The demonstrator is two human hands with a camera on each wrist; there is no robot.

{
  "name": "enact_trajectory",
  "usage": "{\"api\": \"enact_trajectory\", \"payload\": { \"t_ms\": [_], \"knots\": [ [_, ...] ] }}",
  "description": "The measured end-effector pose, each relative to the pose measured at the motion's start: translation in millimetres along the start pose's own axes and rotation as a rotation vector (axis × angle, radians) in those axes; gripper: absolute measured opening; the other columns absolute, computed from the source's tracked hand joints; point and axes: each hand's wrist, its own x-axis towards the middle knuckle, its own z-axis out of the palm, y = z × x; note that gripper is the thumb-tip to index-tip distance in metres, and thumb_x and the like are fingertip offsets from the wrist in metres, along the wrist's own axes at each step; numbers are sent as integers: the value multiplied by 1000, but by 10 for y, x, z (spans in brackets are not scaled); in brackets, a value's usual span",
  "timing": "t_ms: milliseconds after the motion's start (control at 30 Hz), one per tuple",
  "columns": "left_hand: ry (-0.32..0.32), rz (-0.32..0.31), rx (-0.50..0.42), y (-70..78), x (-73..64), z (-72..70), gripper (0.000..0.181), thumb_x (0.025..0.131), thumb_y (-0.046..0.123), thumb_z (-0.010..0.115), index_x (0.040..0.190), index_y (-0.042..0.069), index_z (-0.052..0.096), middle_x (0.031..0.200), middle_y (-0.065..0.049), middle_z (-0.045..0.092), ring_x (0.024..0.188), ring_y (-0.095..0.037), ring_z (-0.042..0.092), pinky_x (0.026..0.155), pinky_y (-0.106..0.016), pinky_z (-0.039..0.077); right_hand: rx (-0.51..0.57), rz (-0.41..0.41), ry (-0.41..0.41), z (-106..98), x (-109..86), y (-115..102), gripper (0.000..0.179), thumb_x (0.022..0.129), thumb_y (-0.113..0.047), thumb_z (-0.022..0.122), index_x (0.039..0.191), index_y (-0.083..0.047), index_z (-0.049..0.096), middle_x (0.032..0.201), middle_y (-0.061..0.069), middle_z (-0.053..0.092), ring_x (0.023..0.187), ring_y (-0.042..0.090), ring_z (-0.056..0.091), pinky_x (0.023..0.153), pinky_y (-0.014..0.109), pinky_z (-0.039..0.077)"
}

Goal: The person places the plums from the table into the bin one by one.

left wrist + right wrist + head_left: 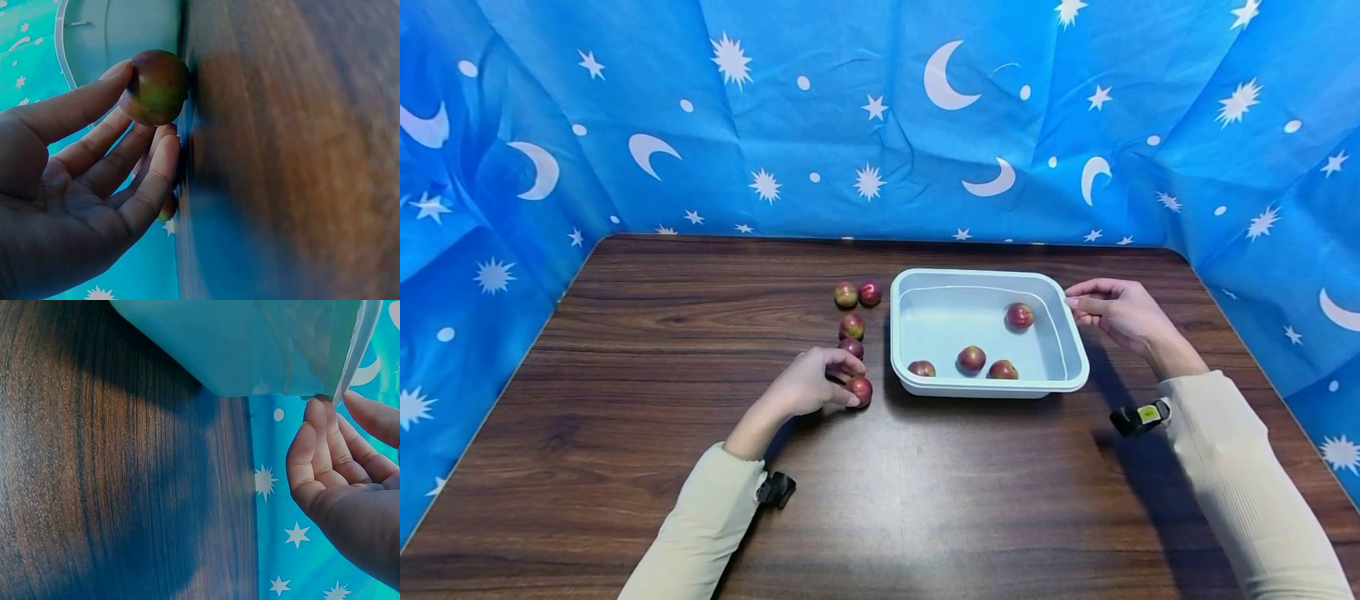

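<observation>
My left hand (812, 382) has its thumb and fingers around a reddish plum (859, 391) on the table, left of the white plastic tub. In the left wrist view the thumb presses one side of this plum (157, 87), with fingers behind and below it. My right hand (1123, 315) pinches the right rim of the tub (977, 388) between thumb and fingers. Several plums, one of them a red-green plum (972, 359), lie spread inside the tub. Beyond my left hand, more plums stand in a loose row, including a mottled plum (852, 326) and a dark red plum (869, 292).
The dark wood-grain table (647, 350) reaches back to a blue cloth (820, 125) with white moons and stars, which also hangs at both sides. Black wrist straps (775, 490) sit on both cream sleeves (1225, 450).
</observation>
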Motion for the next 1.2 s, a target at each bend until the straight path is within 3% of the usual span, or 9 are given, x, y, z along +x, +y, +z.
{"api": "enact_trajectory", "payload": {
  "t_ms": [233, 467, 700, 933, 1200],
  "knots": [
    [2, -39, -6, 28, -14, -40, 30, 73, 0, 73, 101, 2, 64, 93, -6, 64, 88, -18, 59, 77, -33, 46, -8, 12, 11, -3, -6, 0, 11, 85, -6, 63, 96, -5, 65, 82, 4, 65, 66, 15, 57, 61, 20, 50],
    [2, -28, -5, 79, -39, -143, 29, 75, 2, 72, 103, 2, 63, 99, -9, 63, 92, -20, 58, 79, -35, 46, -5, 21, 16, -9, -16, -6, 12, 85, -8, 64, 96, -6, 66, 80, 5, 65, 65, 16, 57, 61, 20, 50],
    [50, -23, 25, 162, -44, -308, 31, 75, 5, 72, 105, 5, 63, 103, -10, 61, 92, -22, 56, 78, -35, 46, -6, 17, 10, 7, -21, -9, 12, 85, -7, 63, 96, -5, 65, 81, 5, 65, 66, 16, 57, 62, 20, 50],
    [82, 11, 23, 179, -37, -442, 29, 78, 3, 70, 106, 1, 61, 101, -13, 63, 94, -24, 58, 78, -35, 46, 8, 4, 5, 6, -16, -2, 11, 85, -6, 62, 96, -4, 65, 82, 5, 65, 67, 15, 58, 62, 20, 50],
    [107, -21, -20, 176, -17, -550, 34, 78, 3, 70, 110, -1, 58, 103, -14, 62, 98, -26, 58, 81, -38, 46, 1, 0, 6, 21, -21, -4, 11, 86, -5, 62, 96, -4, 64, 83, 5, 65, 68, 16, 58, 63, 21, 51]
  ]
}}
